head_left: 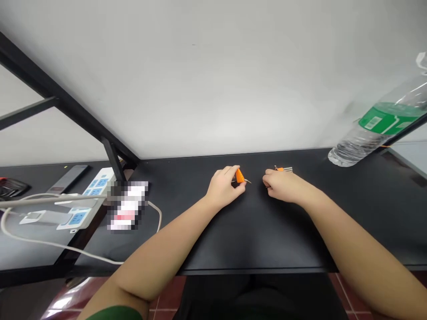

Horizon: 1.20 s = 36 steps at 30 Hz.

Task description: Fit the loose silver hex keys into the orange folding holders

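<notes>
Between the thumb and fingers of my left hand (pixel 224 186) is a small orange object (pixel 240 176) with a thin metal piece sticking out to the right. My right hand (pixel 279 183) is closed, with its fingertips curled down near the black table (pixel 247 231); what they hold, if anything, is hidden. Just behind my right hand, another orange piece with several thin metal prongs (pixel 284 169) shows above the knuckles. The two hands are apart.
A clear bottle with a green label (pixel 383 119) leans at the right by the wall. At the left are a blurred-out phone-like item (pixel 129 206), a white power strip (pixel 90 195), cables, a dark flat device (pixel 69 178) and a black metal frame (pixel 76 115).
</notes>
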Each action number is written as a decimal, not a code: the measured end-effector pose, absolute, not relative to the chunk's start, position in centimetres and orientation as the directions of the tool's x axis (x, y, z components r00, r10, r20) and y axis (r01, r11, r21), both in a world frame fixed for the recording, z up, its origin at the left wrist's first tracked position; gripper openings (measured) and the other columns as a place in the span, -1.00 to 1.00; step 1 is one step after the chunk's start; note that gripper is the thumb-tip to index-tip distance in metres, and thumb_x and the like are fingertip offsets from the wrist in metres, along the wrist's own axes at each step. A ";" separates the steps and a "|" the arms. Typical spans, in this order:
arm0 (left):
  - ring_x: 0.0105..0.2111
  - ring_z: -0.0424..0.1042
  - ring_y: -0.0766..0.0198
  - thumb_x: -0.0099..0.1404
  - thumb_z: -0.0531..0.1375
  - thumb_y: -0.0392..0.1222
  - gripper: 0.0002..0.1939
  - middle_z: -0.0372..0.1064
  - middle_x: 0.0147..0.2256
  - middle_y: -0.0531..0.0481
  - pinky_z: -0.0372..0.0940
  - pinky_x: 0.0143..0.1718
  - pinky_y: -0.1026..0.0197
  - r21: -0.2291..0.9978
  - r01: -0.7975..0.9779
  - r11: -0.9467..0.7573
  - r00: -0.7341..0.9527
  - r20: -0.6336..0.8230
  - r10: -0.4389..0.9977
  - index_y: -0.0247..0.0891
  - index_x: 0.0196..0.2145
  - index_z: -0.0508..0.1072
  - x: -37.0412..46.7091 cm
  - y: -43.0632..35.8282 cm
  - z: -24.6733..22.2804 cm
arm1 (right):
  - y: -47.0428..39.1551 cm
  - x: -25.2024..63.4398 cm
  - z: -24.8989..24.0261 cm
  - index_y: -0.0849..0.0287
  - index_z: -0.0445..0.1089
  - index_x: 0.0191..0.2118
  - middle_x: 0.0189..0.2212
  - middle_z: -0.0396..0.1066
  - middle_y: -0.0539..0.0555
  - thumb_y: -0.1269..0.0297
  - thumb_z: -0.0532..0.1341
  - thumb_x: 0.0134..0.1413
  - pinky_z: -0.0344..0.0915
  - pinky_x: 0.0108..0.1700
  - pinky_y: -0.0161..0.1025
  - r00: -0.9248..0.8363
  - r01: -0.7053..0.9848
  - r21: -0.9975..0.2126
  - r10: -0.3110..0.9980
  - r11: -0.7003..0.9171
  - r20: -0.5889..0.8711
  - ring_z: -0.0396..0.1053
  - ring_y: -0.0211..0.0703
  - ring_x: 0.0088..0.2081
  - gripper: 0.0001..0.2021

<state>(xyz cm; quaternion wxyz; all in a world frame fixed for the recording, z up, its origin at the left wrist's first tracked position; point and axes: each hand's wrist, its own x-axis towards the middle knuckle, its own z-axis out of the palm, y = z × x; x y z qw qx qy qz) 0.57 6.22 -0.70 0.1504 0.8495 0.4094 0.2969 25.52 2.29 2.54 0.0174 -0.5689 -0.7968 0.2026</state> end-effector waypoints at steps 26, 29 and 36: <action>-0.13 0.57 0.13 0.22 0.28 -0.17 -0.54 0.58 -0.15 -0.04 0.34 0.15 -0.03 0.464 0.532 -0.709 0.528 0.473 0.706 -0.18 0.08 0.39 0.6 6.1 -0.4 | 1.6 22.5 2.4 0.12 0.34 -0.33 -0.44 0.47 -0.03 0.18 0.43 0.09 0.31 -0.43 -0.23 -0.327 -0.327 -0.889 0.921 -0.319 -0.211 0.39 -0.22 -0.51 -0.74; -0.10 0.58 0.14 0.22 0.30 -0.16 -0.54 0.58 -0.11 -0.04 0.27 0.26 -0.07 0.444 0.516 -0.732 0.506 0.531 0.679 -0.17 0.09 0.40 0.6 6.0 -0.4 | 1.8 22.5 2.3 0.13 0.37 -0.30 -0.50 0.43 -0.05 0.09 0.43 0.09 0.16 -0.53 -0.31 -0.257 -0.171 -0.938 0.933 -0.302 -0.253 0.27 -0.31 -0.59 -0.71; -0.18 0.60 0.17 0.22 0.30 -0.15 -0.56 0.60 -0.16 -0.01 0.32 0.22 -0.06 0.433 0.477 -0.765 0.504 0.579 0.641 -0.17 0.06 0.40 0.9 6.0 -0.6 | 2.1 22.4 2.1 0.18 0.51 -0.33 -0.59 0.29 -0.06 0.01 0.33 0.13 0.07 -0.55 -0.32 -0.177 0.281 -0.939 0.951 -0.197 -0.252 0.18 -0.31 -0.57 -0.70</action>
